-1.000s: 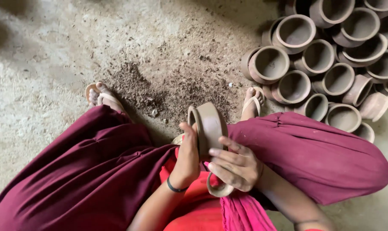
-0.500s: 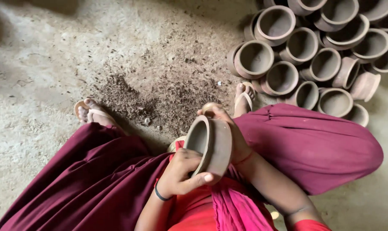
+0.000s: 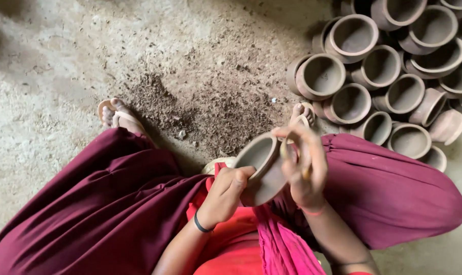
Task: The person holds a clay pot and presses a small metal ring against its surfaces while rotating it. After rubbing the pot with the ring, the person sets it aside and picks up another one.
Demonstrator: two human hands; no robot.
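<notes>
The left hand (image 3: 226, 191) had its grip wrapped around a small clay pot (image 3: 261, 165), held tilted over the lap. The right hand (image 3: 302, 163) pressed its fingers on the pot's rim. More clay pots (image 3: 373, 76) sat in a pile on the floor (image 3: 63, 61), near the right knee.

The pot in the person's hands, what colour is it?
The clay pot is a dull greyish brown all over, with no pattern. The head view shows it, held between both hands.

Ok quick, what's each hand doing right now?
Left hand: closed on the clay pot.
Right hand: fingers on the pot's rim; a tool cannot be told.
</notes>
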